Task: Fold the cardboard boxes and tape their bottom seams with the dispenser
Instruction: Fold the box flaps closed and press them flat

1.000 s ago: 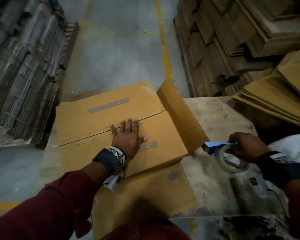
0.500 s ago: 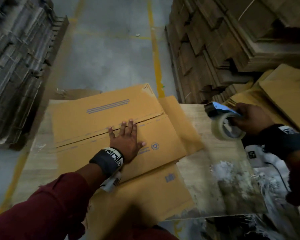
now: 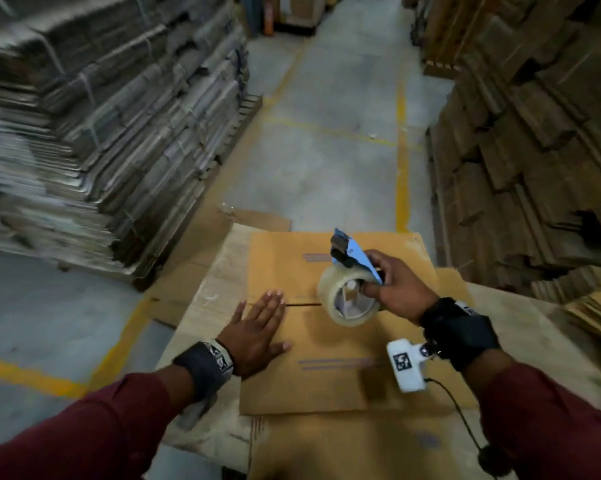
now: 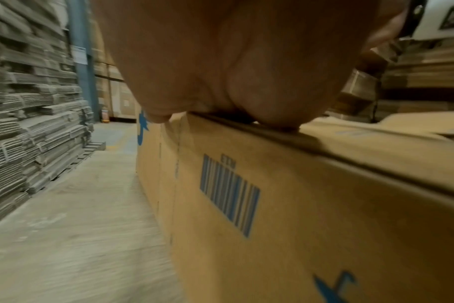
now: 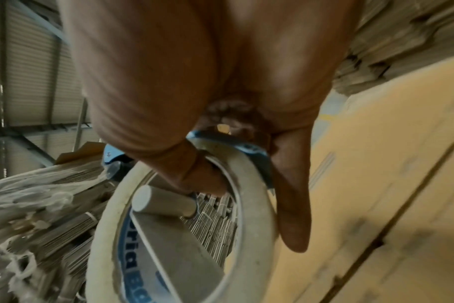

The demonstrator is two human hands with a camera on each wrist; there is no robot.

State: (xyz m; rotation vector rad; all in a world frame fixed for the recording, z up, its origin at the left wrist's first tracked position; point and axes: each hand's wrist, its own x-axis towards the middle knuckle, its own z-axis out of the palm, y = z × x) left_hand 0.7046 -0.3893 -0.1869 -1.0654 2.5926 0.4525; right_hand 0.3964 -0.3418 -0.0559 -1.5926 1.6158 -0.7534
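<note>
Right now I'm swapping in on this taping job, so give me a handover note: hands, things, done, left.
Left hand: flat, fingers straight, pressing the box flaps by the seam.
Right hand: grips the dispenser, held above the seam.
Box: on the table, flaps folded shut.
Done: folding.
Left: no tape shows on the seam; tape along it.
</note>
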